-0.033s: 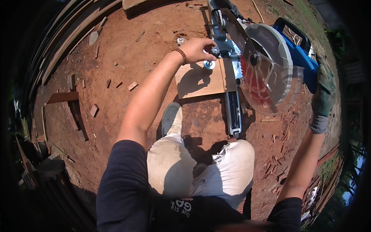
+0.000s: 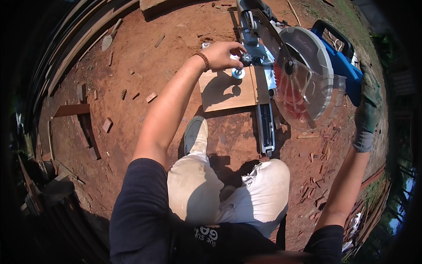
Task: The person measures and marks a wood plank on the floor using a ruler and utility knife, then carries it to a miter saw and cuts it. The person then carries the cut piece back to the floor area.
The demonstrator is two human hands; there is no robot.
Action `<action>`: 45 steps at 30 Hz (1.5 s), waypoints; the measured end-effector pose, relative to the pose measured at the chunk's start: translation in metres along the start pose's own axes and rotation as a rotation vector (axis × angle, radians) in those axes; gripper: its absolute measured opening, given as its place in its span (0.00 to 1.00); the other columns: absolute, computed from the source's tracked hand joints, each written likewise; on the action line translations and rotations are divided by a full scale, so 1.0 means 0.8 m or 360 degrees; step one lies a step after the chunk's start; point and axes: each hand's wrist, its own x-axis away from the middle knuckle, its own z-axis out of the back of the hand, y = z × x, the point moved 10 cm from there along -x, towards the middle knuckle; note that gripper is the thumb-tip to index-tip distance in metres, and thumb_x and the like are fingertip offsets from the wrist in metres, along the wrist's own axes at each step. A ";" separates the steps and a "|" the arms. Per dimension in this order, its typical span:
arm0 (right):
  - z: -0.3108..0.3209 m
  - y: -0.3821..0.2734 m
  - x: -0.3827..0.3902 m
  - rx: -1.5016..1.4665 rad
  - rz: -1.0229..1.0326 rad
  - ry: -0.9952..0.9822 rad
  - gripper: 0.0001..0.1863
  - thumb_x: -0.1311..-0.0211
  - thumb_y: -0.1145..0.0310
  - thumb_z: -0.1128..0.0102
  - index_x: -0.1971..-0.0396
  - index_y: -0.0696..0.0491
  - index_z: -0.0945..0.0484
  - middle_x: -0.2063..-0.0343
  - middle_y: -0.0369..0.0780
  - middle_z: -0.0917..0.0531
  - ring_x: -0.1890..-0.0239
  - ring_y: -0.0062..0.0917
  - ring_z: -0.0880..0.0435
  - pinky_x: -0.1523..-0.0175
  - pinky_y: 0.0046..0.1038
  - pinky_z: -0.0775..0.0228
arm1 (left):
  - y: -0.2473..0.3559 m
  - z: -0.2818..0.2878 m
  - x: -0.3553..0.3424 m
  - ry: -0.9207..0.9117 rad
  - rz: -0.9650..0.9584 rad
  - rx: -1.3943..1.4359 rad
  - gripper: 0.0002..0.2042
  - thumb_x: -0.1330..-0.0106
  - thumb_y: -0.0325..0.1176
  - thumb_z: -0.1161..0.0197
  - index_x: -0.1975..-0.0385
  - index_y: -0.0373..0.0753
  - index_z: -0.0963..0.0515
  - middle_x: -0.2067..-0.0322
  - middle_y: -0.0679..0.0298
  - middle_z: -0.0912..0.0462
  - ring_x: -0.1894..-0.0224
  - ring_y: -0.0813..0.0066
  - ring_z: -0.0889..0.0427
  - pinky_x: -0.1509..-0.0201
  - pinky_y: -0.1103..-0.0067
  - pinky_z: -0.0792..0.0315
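A wooden board [image 2: 228, 94] lies flat on the base of a miter saw [image 2: 303, 66]. Above its far edge, a clamp's black knob [image 2: 246, 60] sits over a round silver foot [image 2: 238, 73] that rests on the wood. My bare left hand [image 2: 220, 55] is at the knob, thumb and fingers curved apart on its left side, with the knob largely exposed. At the far right, my gloved right hand [image 2: 368, 103] is closed on the end of the saw's blue handle [image 2: 351, 79]; its fingers are partly hidden. The toothed blade shows behind a clear guard [image 2: 292, 94].
Long planks [image 2: 83, 39] are stacked at the far left, with a trowel [image 2: 108, 39] beside them. Wood offcuts [image 2: 107, 125] and chips lie over the red dirt. The saw's base rail [image 2: 266, 132] extends toward my knees, and my left shoe [image 2: 195, 134] is near the board.
My left hand has shifted slightly left, and its fingers have loosened from the black knob, which shows more fully. The right hand and saw look unmoved.
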 end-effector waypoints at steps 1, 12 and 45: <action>-0.003 0.004 0.001 0.0000 -0.0039 -0.0027 0.14 0.28 0.76 0.45 0.47 0.54 0.17 0.48 0.45 0.14 0.44 0.40 0.17 0.39 0.37 0.25 | -0.013 0.010 0.002 0.0021 0.0013 -0.0051 0.28 0.42 0.37 0.25 0.40 0.44 0.22 0.45 0.53 0.17 0.43 0.59 0.18 0.39 0.69 0.24; -0.005 0.003 0.000 -0.0226 -0.0138 0.0024 0.15 0.24 0.71 0.47 0.43 0.55 0.18 0.44 0.44 0.16 0.41 0.36 0.18 0.34 0.35 0.29 | -0.092 -0.013 -0.014 -0.0082 0.0189 -0.0638 0.24 0.42 0.34 0.25 0.43 0.48 0.20 0.47 0.54 0.17 0.44 0.56 0.19 0.39 0.66 0.25; -0.006 0.018 0.001 -0.0766 -0.0495 0.0021 0.16 0.26 0.75 0.45 0.43 0.55 0.18 0.45 0.43 0.15 0.43 0.31 0.17 0.35 0.32 0.28 | -0.070 -0.025 -0.032 -0.0449 0.0059 -0.1292 0.20 0.36 0.42 0.32 0.44 0.50 0.20 0.62 0.52 0.12 0.57 0.51 0.13 0.51 0.61 0.19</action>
